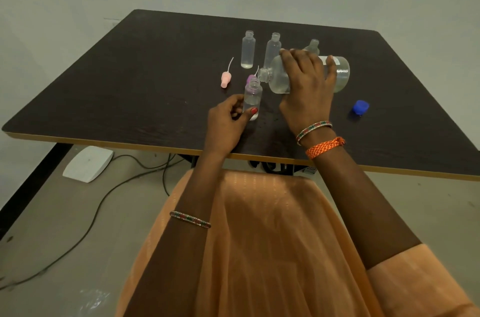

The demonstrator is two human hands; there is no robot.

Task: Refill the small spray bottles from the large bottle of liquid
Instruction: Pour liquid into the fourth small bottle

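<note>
My right hand [307,85] grips the large clear bottle [340,74], tipped on its side with its open neck pointing left, just above a small open spray bottle [252,94]. My left hand [228,122] holds that small bottle upright near the table's front, thumb across its lower part; it is partly filled with clear liquid. Three more small open bottles stand behind: one at the left [248,49], one in the middle [272,49], and one [313,46] mostly hidden behind my right hand.
A pink spray cap with its tube [226,78] lies left of the bottles; a purple cap [251,78] peeks out behind the held small bottle. A blue cap [360,107] lies at the right on the dark table [130,83]. Cables and a white device [88,163] lie on the floor.
</note>
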